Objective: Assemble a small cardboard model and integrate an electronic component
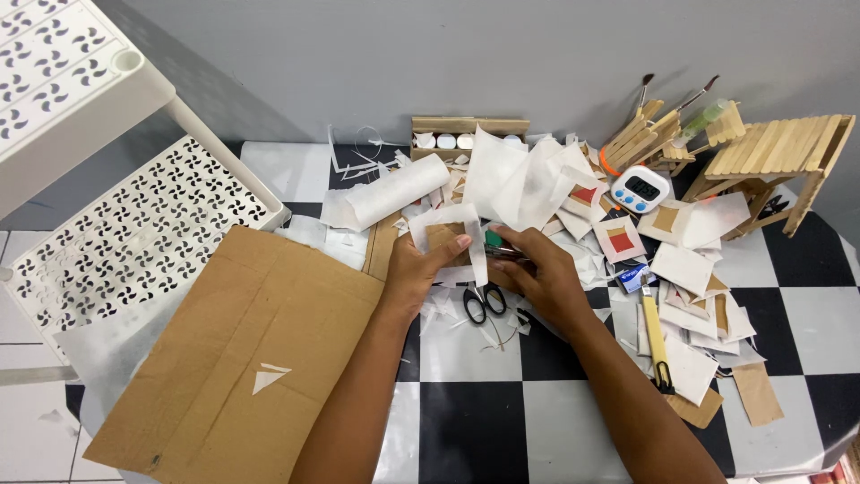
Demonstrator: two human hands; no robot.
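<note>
Head view: left hand [419, 273] pinches paper-wrapped card [451, 240]; right hand [535, 269] just beside, grip closed on green piece [494, 239].

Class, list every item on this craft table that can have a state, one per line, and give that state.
Left hand: gripping a white paper piece backed with brown card.
Right hand: pinching a small green-tipped tool.
Scissors: lying flat, blades hidden under the hands.
Paper roll: partly unrolled, on its side.
Digital timer: display on.
Yellow utility knife: lying flat.
Cardboard sheet: flat, creased.
</note>
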